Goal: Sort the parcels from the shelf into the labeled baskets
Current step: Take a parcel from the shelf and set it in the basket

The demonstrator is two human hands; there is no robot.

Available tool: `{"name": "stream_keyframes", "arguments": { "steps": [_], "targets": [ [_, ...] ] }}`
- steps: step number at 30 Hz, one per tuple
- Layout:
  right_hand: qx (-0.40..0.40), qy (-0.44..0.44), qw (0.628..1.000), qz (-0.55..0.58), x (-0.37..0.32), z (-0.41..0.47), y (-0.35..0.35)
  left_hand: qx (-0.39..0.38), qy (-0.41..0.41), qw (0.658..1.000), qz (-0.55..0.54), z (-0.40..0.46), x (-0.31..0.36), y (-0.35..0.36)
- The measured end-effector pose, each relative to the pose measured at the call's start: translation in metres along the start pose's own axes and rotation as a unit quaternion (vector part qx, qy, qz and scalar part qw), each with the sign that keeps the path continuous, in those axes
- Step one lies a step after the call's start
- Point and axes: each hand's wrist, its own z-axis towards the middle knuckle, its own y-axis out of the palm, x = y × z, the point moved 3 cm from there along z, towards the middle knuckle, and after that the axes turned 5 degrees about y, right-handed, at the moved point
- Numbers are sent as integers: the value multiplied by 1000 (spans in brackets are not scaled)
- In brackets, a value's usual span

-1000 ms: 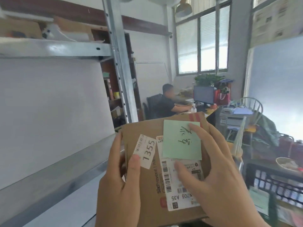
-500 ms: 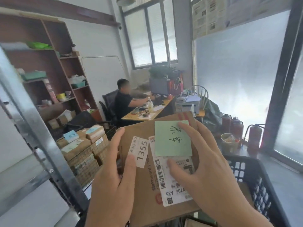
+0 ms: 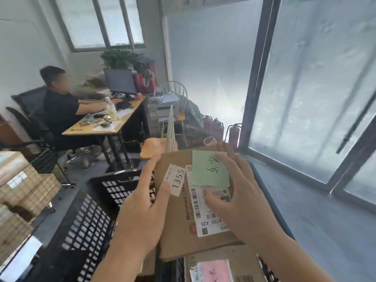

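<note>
Both hands grasp one brown cardboard parcel (image 3: 179, 224), held up in front of the body over the black plastic baskets (image 3: 87, 224): left hand (image 3: 140, 212) clasps its left edge with the thumb pressed by the white tag reading 1355 (image 3: 176, 179), right hand (image 3: 242, 202) spreads over the face, thumb on the shipping label (image 3: 205, 218), fingers curled round the far right edge. A green sticky note (image 3: 209, 168) with handwriting sits on the parcel's top. Below it, a second parcel with a pink note (image 3: 215, 270) lies in a basket; beyond, a seated person (image 3: 61, 106) works at a tabletop (image 3: 114, 126).
</note>
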Motion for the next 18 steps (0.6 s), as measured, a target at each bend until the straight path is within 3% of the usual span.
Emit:
{"name": "stream_keyframes", "arguments": {
  "steps": [11, 18],
  "targets": [
    [99, 92, 985, -107, 14, -21, -2, -132, 40, 989, -49, 33, -18, 33],
    [81, 126, 981, -122, 47, -25, -25, -177, 22, 981, -69, 29, -13, 76]
  ]
}}
